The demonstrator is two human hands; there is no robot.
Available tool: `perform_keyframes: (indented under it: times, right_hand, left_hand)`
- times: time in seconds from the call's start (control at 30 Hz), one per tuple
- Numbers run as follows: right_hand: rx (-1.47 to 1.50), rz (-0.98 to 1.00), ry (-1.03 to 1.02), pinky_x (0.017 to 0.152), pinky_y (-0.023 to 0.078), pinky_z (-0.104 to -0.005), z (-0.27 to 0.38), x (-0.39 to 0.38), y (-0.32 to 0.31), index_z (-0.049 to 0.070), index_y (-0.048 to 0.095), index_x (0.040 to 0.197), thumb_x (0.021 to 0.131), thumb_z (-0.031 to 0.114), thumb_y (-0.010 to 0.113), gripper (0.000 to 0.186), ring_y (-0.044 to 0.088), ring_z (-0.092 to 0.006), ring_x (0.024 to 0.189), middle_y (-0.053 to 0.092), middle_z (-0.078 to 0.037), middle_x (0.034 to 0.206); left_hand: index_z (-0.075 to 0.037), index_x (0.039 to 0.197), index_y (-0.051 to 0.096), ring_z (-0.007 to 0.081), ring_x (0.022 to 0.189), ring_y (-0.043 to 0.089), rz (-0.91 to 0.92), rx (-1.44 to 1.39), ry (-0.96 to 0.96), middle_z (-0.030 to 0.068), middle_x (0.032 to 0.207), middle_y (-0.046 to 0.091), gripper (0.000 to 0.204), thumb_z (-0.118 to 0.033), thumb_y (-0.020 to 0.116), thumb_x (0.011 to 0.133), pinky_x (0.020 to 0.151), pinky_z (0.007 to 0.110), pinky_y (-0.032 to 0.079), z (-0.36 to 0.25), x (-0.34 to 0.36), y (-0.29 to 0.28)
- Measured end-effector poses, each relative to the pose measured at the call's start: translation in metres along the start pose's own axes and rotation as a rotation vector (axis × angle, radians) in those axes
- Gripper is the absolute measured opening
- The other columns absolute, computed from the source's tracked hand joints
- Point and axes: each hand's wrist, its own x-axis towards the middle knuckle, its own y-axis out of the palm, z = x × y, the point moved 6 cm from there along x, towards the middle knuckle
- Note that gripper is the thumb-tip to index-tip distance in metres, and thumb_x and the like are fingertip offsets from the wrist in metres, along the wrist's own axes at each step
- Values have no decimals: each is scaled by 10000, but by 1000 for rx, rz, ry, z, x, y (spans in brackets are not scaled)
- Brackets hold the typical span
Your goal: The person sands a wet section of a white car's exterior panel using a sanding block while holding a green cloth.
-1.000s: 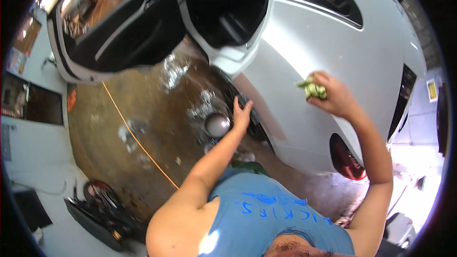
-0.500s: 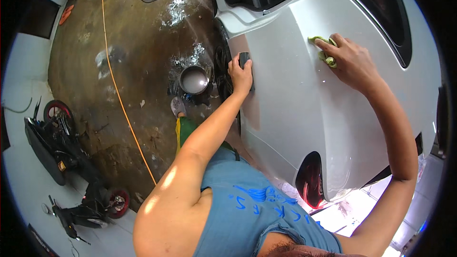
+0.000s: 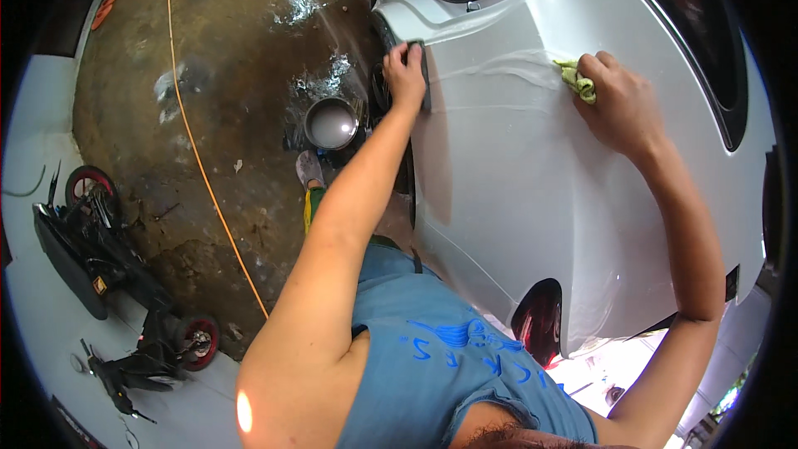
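My left hand (image 3: 405, 75) is closed on a dark sanding block (image 3: 426, 79), held against the side of a silver-white car (image 3: 507, 150) near the wheel arch. Below the block, a dull pinkish-brown patch (image 3: 434, 179) runs along the panel's edge. Farther right, my right hand (image 3: 622, 104) grips a bunched yellow-green cloth (image 3: 576, 81) at the crease of the rear body. Whitish wet streaks (image 3: 503, 65) cross the paint between the two hands. My palms and part of the block are hidden.
A round bucket of cloudy liquid (image 3: 331, 124) stands on the wet brown floor (image 3: 233, 75) beside the wheel. An orange hose or cord (image 3: 204, 166) crosses the floor. Two dark two-wheelers stand at left, one a motorbike (image 3: 75, 258). The car's red tail light (image 3: 538, 320) is near my torso.
My left hand has slid up along the panel with the block. My right hand and the cloth have shifted slightly upward, and whitish wet streaks now show on the paint. The whole view has tilted a little.
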Motion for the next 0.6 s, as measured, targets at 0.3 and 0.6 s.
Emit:
perform_keyframes:
  times: [0.3,0.6]
  right_hand:
    - [67,34,114,707,535,-466,-18,-8,7,75,615,977,836,152,749,209,676,-355,806,665,-125,903]
    - [67,50,94,704,535,-459,-14,-4,11,67,603,997,845,155,742,224,673,-358,799,665,-128,941]
  left_hand:
    - [27,1264,565,348,1205,524,106,-92,-52,216,1255,550,409,-296,613,1019,1078,432,385,-20,-120,2]
    - [32,1275,563,352,1229,522,129,-98,-26,213,1280,553,415,-282,626,1011,1087,435,387,-21,-105,3]
